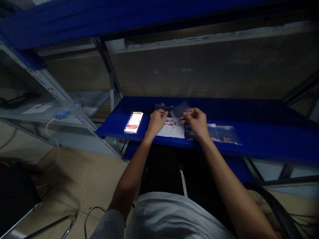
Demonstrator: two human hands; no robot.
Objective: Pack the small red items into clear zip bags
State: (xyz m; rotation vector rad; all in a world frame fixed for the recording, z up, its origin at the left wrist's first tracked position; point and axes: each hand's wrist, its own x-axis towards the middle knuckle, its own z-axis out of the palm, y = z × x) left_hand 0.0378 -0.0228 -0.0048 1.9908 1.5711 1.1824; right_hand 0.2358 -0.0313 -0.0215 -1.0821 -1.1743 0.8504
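My right hand [197, 122] pinches a small clear plastic bag [181, 109] above the shelf. To its left is my left hand [157, 122], fingers curled together over the edge of a white sheet [171, 132]; whatever may be between its fingertips is too small to make out. Several small pink and dark red pieces [170, 123] lie scattered on the sheet. Behind my left hand lie more flat clear bags [160, 106]. Beside my right wrist, clear bags [225, 134] with small reddish pieces inside lie along the shelf's front edge, partly covered by my hand.
A lit phone [136, 122] lies on the blue shelf [261, 132] to the left. Overhead runs another blue shelf [124, 16]. Grey metal shelving [92, 103] with a white cable [56, 139] stands at left. A black chair part [271, 202] is near my right arm.
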